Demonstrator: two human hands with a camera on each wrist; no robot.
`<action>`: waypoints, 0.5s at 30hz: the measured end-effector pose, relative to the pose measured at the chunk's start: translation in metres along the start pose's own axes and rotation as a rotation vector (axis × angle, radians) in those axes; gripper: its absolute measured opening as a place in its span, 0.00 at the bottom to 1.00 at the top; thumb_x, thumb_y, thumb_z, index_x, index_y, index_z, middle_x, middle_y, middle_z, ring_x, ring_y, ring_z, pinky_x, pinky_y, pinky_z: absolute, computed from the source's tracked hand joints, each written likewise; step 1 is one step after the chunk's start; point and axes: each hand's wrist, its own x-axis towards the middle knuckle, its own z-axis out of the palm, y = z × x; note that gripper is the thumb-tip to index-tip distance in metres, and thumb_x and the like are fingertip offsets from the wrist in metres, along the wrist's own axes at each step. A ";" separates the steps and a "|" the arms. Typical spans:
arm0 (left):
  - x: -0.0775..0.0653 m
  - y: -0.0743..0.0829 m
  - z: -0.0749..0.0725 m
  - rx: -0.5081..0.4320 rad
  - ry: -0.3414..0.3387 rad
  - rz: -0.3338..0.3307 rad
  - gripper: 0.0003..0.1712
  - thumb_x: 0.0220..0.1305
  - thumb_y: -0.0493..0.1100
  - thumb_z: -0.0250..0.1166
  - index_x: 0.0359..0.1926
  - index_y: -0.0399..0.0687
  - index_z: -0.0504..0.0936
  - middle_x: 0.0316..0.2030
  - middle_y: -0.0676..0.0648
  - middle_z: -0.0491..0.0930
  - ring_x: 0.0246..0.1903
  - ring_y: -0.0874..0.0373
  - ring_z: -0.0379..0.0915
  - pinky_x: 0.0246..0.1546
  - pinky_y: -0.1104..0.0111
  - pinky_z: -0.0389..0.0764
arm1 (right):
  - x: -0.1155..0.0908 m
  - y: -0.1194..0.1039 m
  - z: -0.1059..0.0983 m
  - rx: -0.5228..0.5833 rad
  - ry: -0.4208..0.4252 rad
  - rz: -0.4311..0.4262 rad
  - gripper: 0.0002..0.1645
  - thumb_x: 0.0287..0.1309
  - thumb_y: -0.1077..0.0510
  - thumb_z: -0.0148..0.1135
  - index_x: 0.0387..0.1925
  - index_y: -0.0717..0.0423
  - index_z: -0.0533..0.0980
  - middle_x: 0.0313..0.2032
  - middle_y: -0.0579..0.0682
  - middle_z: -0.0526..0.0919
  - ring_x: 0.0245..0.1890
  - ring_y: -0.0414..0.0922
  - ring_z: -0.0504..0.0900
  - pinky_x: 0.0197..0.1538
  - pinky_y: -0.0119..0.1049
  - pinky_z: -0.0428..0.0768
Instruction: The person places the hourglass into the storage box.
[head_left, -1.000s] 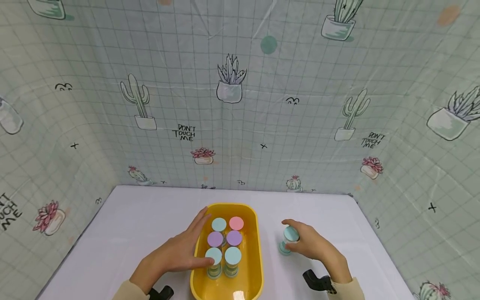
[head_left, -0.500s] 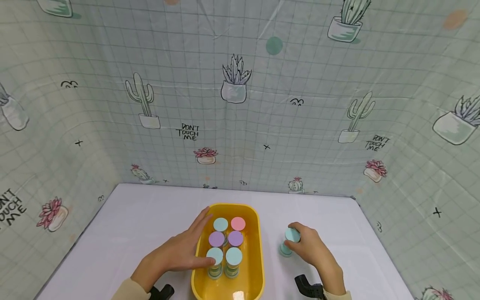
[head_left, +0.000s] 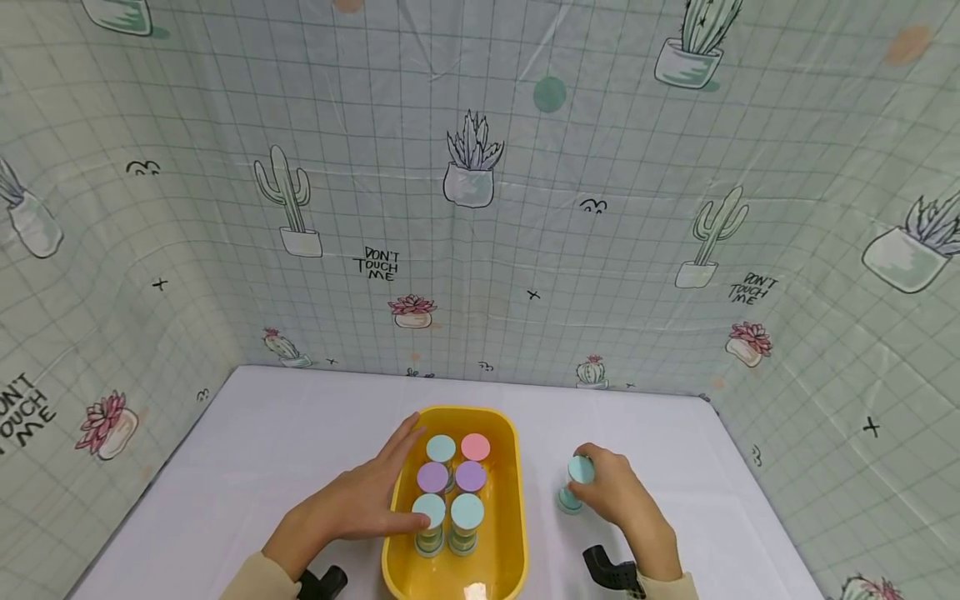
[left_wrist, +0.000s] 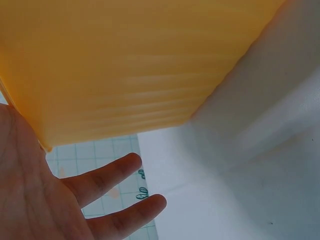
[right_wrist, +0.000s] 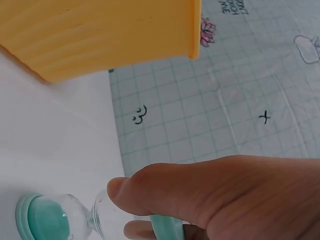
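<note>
My right hand [head_left: 617, 487] pinches the upper part of a sand timer [head_left: 581, 468] with pale teal caps, to the right of the yellow tub. In the right wrist view the timer's clear waist and the teal sand in its lower bulb [right_wrist: 47, 218] show; whether its base touches the table I cannot tell. At the tub's left side rests my left hand [head_left: 367, 500], fingers straight along the outside, thumb over the rim beside a blue-capped sand timer [head_left: 429, 512]. In the left wrist view two fingers [left_wrist: 107, 180] extend past the tub's wall.
The deep yellow tub [head_left: 519, 500] holds several upright sand timers with blue, purple [head_left: 470, 476] and pink caps [head_left: 475, 447]. Beneath it is a white-covered table [head_left: 300, 425]. A cactus-print cloth [head_left: 487, 275] hangs behind and at both sides.
My right wrist and forearm have swung left while the fingers keep their grip on the sand timer. The head view has shifted slightly. My left hand stays on the tub.
</note>
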 end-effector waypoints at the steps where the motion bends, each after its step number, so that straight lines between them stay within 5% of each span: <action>1: 0.000 0.000 0.000 -0.001 0.000 -0.001 0.68 0.54 0.74 0.68 0.84 0.54 0.42 0.84 0.54 0.30 0.72 0.37 0.64 0.54 0.36 0.81 | 0.000 0.000 0.000 -0.004 -0.002 -0.002 0.24 0.52 0.62 0.77 0.50 0.65 0.80 0.46 0.63 0.87 0.43 0.54 0.85 0.41 0.53 0.87; 15: 0.002 -0.001 0.001 -0.009 0.000 -0.022 0.70 0.51 0.75 0.68 0.84 0.56 0.42 0.84 0.55 0.30 0.73 0.36 0.64 0.55 0.34 0.79 | 0.005 -0.001 -0.001 -0.019 -0.041 -0.034 0.21 0.51 0.64 0.74 0.48 0.65 0.79 0.39 0.58 0.86 0.37 0.48 0.81 0.38 0.46 0.85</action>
